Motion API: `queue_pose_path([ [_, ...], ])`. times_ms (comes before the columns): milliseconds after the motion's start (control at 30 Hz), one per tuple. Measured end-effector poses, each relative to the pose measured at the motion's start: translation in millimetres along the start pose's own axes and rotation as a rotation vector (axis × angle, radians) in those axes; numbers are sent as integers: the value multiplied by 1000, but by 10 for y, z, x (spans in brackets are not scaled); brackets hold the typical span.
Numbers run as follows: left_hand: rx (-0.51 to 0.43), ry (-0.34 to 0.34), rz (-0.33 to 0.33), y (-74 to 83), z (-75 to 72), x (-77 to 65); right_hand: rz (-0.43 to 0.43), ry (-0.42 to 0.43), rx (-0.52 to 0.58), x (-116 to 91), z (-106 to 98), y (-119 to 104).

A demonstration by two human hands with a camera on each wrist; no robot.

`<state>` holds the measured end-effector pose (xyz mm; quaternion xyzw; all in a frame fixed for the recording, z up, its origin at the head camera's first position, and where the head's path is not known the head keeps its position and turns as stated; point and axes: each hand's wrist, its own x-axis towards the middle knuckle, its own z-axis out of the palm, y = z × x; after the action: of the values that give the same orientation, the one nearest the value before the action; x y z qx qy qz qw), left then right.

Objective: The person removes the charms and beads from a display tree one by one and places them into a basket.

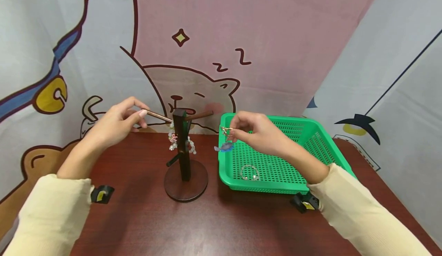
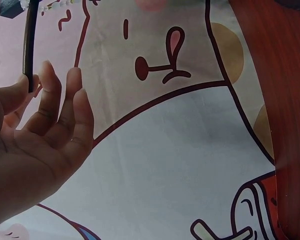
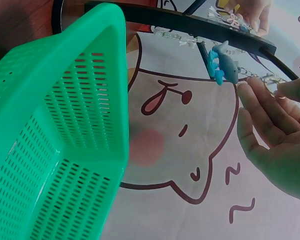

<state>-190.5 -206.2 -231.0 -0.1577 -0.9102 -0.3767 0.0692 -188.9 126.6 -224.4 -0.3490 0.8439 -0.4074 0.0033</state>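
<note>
A dark wooden stand [image 1: 183, 152] with side pegs and a round base stands in the middle of the table. My left hand [image 1: 115, 125] pinches the outer end of its left peg [image 1: 159, 116]; the left wrist view shows that grip on the peg [image 2: 29, 50] between thumb and forefinger. Beaded bracelets [image 1: 172, 140] hang from the stand. Right of it, over the basket's near-left part, my right hand [image 1: 260, 133] pinches a keychain by its metal ring and chain. From the chain dangles a blue dolphin-like charm [image 3: 227, 66], apart from the stand.
A green perforated basket [image 1: 266, 187] sits right of the stand, with a clear beaded bracelet [image 1: 249, 172] inside. Behind the reddish-brown table [image 1: 148, 217] hangs a cartoon-printed cloth [image 1: 269, 48]. One short lower peg [image 1: 173, 159] juts out from the post toward the left.
</note>
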Motion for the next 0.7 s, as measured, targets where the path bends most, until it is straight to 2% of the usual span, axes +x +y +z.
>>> queue_pose_path([
  [300, 5, -4, 10, -18, -2, 6, 41, 4, -29, -92, -100, 45],
  [700, 10, -12, 7, -37, 3, 16, 105, -45, -51, -348, -218, 273],
])
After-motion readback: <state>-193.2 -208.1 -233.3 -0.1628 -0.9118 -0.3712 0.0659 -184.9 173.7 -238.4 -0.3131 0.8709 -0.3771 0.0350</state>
